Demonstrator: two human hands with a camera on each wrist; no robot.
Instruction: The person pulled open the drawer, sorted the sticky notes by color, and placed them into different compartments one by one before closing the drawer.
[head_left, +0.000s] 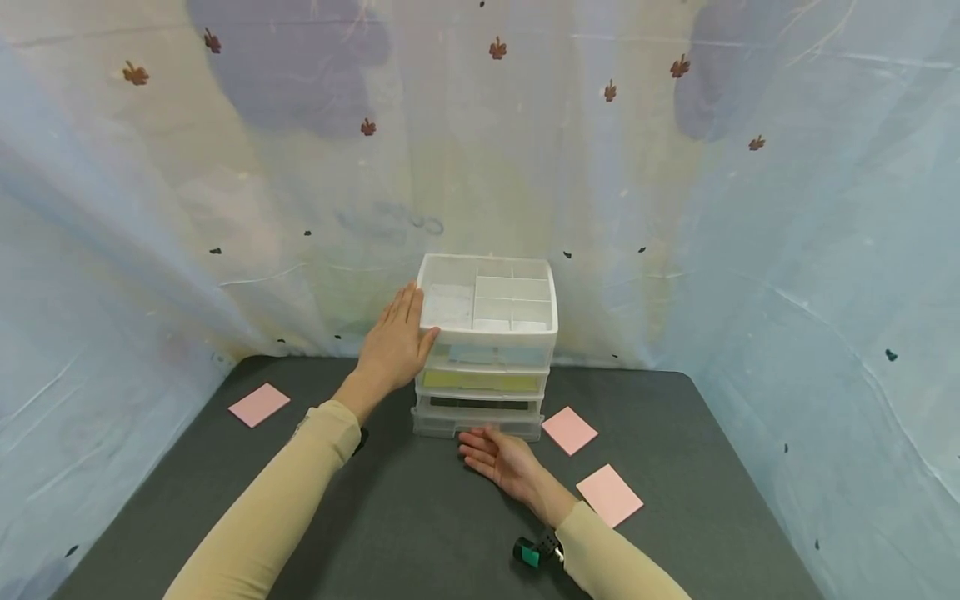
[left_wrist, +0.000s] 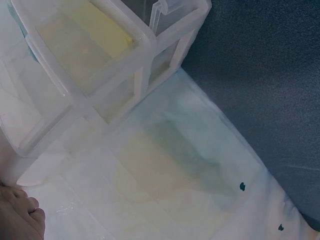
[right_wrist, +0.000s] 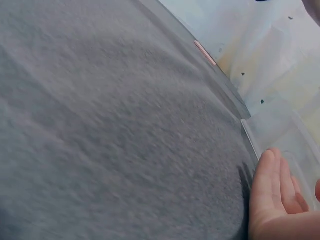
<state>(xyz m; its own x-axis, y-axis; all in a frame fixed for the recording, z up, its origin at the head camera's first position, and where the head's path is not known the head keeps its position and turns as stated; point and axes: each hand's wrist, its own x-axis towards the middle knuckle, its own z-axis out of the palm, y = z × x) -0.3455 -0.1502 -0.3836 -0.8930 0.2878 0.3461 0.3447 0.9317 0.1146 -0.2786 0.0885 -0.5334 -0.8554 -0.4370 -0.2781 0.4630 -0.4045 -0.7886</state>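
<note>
A white plastic drawer unit (head_left: pixel 491 335) with a divided top tray stands at the back of the dark table. My left hand (head_left: pixel 393 337) rests against its upper left side with straight fingers, the thumb at the front corner. My right hand (head_left: pixel 506 462) is at the front of the clear bottom drawer (head_left: pixel 431 425), fingers extended and palm turned up. That drawer sticks out slightly beyond those above. In the right wrist view the fingers (right_wrist: pixel 270 185) are beside the clear drawer front; whether they touch it I cannot tell. Something yellow-green (head_left: pixel 480 381) shows through a middle drawer.
Pink square paper pads lie on the dark table (head_left: pixel 420 533): one pad (head_left: pixel 258 405) at the left, another pad (head_left: pixel 570 431) right of the unit, and a third pad (head_left: pixel 610 495) by my right wrist. A patterned curtain (head_left: pixel 480 167) hangs close behind the unit.
</note>
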